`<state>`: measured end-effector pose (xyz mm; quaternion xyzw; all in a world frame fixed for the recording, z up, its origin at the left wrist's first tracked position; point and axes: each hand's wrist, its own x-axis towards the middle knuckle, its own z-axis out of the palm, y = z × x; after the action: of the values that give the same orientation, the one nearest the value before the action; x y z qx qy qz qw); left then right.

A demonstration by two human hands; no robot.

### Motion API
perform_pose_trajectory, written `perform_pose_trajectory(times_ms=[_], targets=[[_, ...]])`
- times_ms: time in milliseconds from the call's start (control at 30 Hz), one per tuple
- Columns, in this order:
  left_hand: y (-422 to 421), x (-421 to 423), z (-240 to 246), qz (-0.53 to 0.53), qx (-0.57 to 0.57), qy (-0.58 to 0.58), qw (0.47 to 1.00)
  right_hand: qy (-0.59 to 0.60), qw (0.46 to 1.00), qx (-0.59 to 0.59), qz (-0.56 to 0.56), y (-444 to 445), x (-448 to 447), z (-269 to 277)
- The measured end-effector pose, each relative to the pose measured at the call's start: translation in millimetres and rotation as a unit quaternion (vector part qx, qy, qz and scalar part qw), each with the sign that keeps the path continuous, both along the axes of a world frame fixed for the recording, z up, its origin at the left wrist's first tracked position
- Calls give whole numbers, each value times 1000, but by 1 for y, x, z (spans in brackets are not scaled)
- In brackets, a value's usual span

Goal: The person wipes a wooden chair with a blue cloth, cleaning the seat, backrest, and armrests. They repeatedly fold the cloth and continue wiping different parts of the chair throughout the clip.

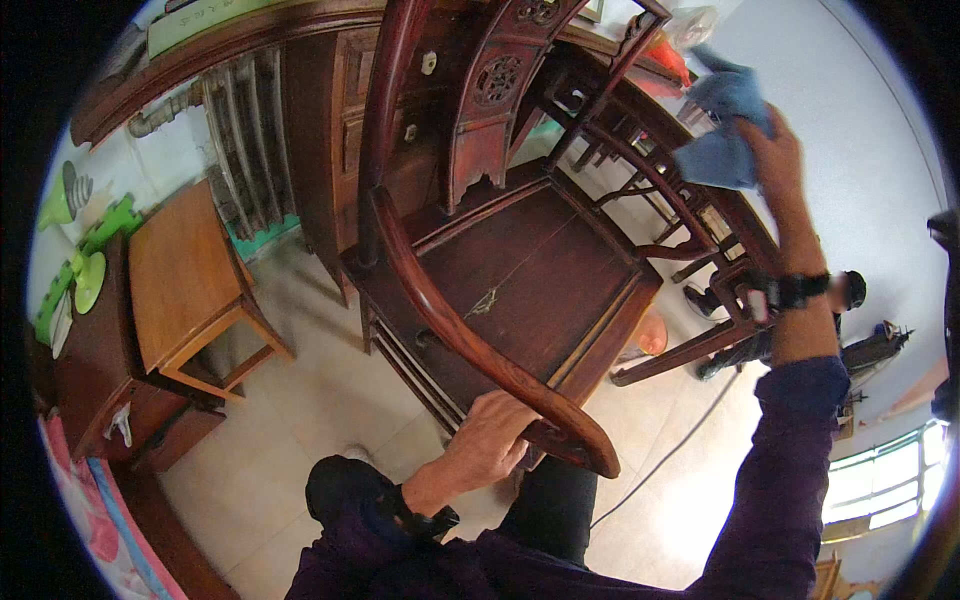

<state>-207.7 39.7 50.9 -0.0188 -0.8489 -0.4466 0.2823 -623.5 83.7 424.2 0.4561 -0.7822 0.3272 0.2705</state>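
A carved dark wooden armchair (525, 262) stands before me, with a thin crack and a pale scuff or bit of debris on its seat. My left hand (487, 439) is at the front end of the near curved armrest (480, 352), fingers around the part just beneath it; the fingertips are partly hidden. Raised at the upper right, my right hand (772, 150) grips a blue cloth (720, 150), which hangs in loose folds in the air beyond the far armrest. A carved back splat (487, 112) rises behind the seat.
An orange-brown wooden stool (191, 277) stands at the left, beside a dark cabinet and a radiator (247, 142). Behind the chair are a dark sideboard and a long table (675, 135). A cable (667, 457) crosses the tiled floor. Another person (847, 292) is at the far right.
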Motion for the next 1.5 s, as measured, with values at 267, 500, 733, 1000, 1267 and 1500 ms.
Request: perform_pose_trajectory(times_ms=[267,500,733,1000,1267,1500], targets=[[-13,2,-15,8,13,4,1000,41,995,-56,68,-149,65,-65],[-24,0,-20,-16,15,-13,1000,28,986,-106,126,-219,65,-110],[-23,-5,-39,-52,31,-50,997,125,972,-79,183,-280,54,-205],[-19,-9,-27,-6,33,-33,999,29,982,60,176,-254,72,-297],[-20,-13,-22,-5,27,4,1000,-32,963,195,182,-216,68,-355],[-16,-14,-24,25,13,21,999,-21,927,302,221,-200,53,-359]])
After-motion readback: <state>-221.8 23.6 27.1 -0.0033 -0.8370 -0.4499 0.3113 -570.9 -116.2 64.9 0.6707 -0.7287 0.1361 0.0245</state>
